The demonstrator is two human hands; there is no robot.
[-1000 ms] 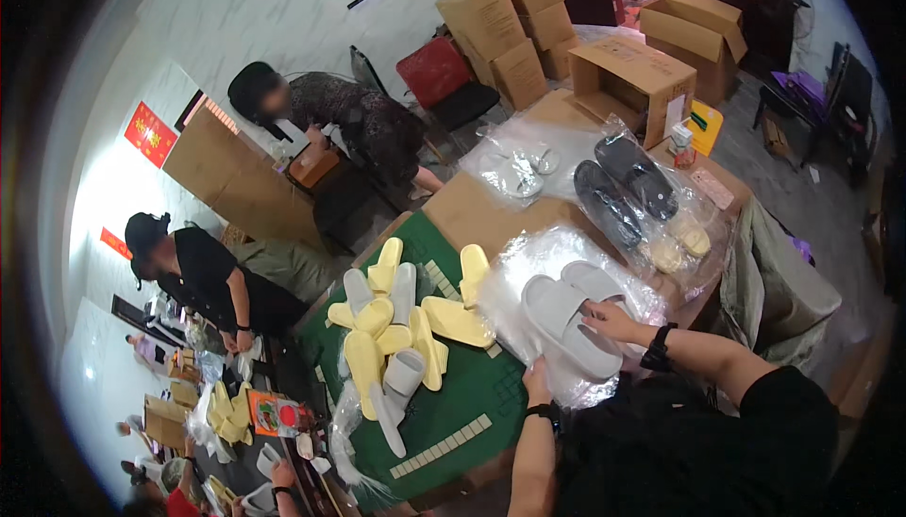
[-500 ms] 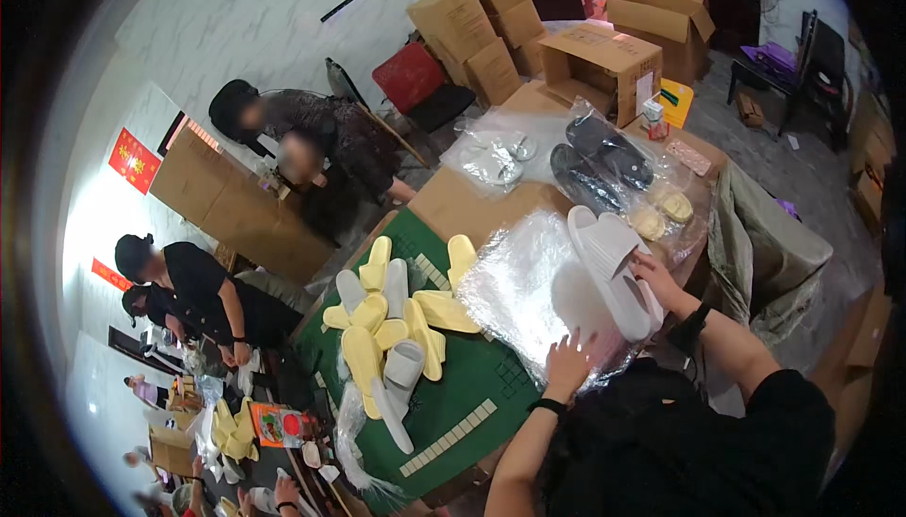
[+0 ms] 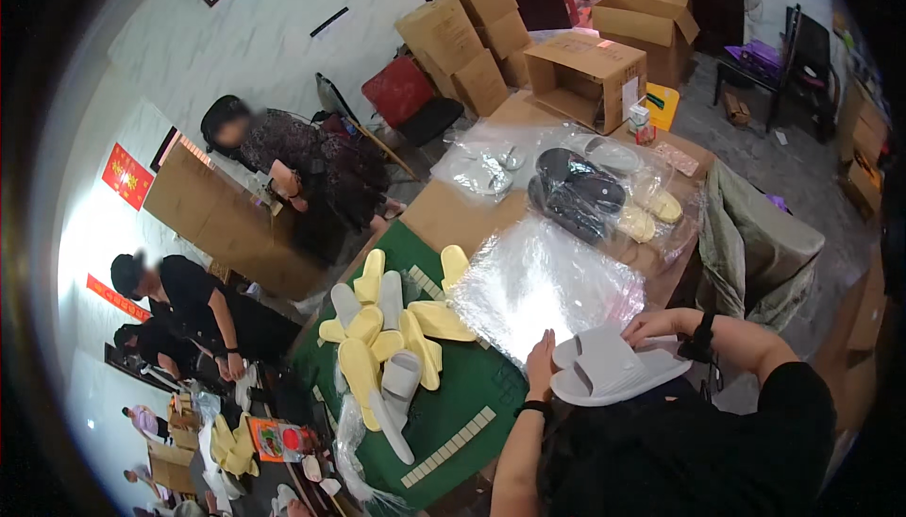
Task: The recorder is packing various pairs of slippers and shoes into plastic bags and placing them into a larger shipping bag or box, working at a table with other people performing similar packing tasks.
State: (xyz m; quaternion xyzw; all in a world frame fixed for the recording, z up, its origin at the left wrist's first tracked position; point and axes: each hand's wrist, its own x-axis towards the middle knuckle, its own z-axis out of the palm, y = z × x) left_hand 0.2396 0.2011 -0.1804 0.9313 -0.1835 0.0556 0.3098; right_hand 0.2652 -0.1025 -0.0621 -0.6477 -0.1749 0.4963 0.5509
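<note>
A pair of light grey slippers (image 3: 613,366), one against the other, lies sideways close to my body. My right hand (image 3: 656,326) is closed on their upper edge, to the right of the wide strap. Beside their left end is my left hand (image 3: 540,364), its fingers stretched out along the near edge of a clear plastic bag (image 3: 510,276). Whether it touches the slippers or the bag, I cannot tell. The bag lies flat and shiny just beyond the slippers.
Yellow and grey slippers (image 3: 360,371) are heaped on a green mat (image 3: 444,394), near a row of pale tiles (image 3: 448,446). Bagged black slippers (image 3: 578,191) lie farther back, before an open carton (image 3: 585,64). A draped cloth (image 3: 755,234) hangs at right. Other people work at left.
The grey slippers have come off the bag toward my body and turned sideways. My left hand has shifted left, its spread fingers drawn together. The bag now lies uncovered.
</note>
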